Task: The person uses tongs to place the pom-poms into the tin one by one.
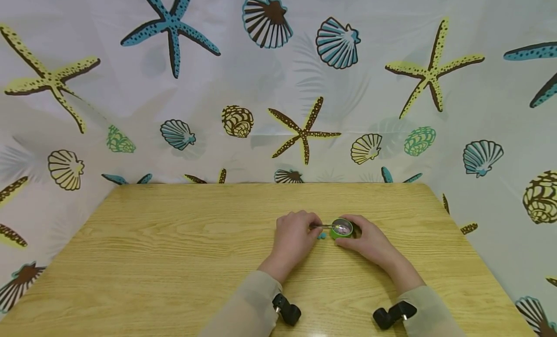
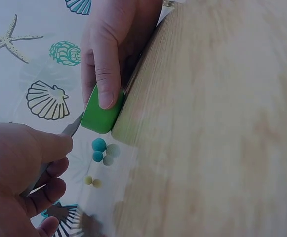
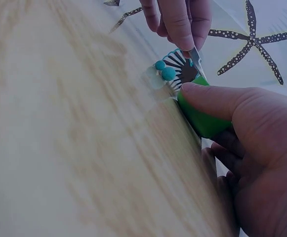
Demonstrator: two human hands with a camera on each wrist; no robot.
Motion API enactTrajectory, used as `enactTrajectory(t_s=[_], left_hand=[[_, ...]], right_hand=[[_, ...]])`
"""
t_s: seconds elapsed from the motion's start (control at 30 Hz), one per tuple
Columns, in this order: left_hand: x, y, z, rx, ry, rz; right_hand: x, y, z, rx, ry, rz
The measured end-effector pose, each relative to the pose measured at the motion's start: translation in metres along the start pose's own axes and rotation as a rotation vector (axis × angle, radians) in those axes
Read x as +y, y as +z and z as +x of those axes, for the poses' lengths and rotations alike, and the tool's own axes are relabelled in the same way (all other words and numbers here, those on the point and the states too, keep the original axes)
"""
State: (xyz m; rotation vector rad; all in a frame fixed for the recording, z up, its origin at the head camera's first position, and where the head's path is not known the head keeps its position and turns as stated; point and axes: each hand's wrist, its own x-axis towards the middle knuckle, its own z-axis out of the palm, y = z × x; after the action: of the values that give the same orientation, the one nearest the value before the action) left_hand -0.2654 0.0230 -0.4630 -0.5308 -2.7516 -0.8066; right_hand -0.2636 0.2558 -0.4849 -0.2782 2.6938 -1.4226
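Observation:
My left hand [image 1: 296,236] pinches a slim metal spoon [image 1: 324,226] between thumb and fingers, its far end at the mouth of a small green cup [image 1: 335,234]. Grey, shiny reflections fill the cup's mouth, so its contents are hard to tell. From the other side my right hand [image 1: 370,240] grips the cup, thumb on the near wall and fingers behind. Two teal balls [image 2: 98,149] lie on the table beside the cup, below the left fingers. A smaller yellow ball [image 2: 88,180] sits near them in the left wrist view.
The wooden table [image 1: 174,250] is glossy and mirrors the balls. A white cloth [image 1: 209,85] printed with starfish and shells stands behind it and along both sides. Black wrist devices [image 1: 287,310] sit on both sleeves.

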Motion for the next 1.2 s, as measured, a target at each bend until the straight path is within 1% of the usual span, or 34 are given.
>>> enactTrajectory(t_s=[0.27, 0.5, 0.6, 0.77, 0.93, 1.07, 1.2], left_hand=[[-0.001, -0.001, -0.001, 0.009, -0.001, 0.004], [-0.007, -0.009, -0.001, 0.081, 0.013, 0.013], [-0.012, -0.012, -0.001, 0.103, 0.004, 0.01], [-0.024, -0.016, -0.001, 0.131, -0.013, -0.028], [-0.034, -0.019, -0.003, 0.132, -0.038, -0.043], [-0.038, -0.019, -0.005, 0.122, -0.058, -0.049], [-0.042, -0.018, -0.006, 0.123, -0.063, -0.043]], right_hand=[[-0.002, 0.0, 0.0, -0.003, -0.009, -0.007], [-0.001, 0.001, -0.001, -0.002, -0.009, 0.003], [0.0, 0.001, -0.001, 0.006, -0.01, -0.012], [0.0, 0.001, -0.002, 0.01, -0.002, -0.019], [-0.003, 0.0, -0.004, 0.004, 0.006, -0.008], [-0.004, 0.0, -0.004, 0.001, 0.011, 0.0], [-0.005, 0.001, -0.003, 0.002, 0.004, 0.001]])
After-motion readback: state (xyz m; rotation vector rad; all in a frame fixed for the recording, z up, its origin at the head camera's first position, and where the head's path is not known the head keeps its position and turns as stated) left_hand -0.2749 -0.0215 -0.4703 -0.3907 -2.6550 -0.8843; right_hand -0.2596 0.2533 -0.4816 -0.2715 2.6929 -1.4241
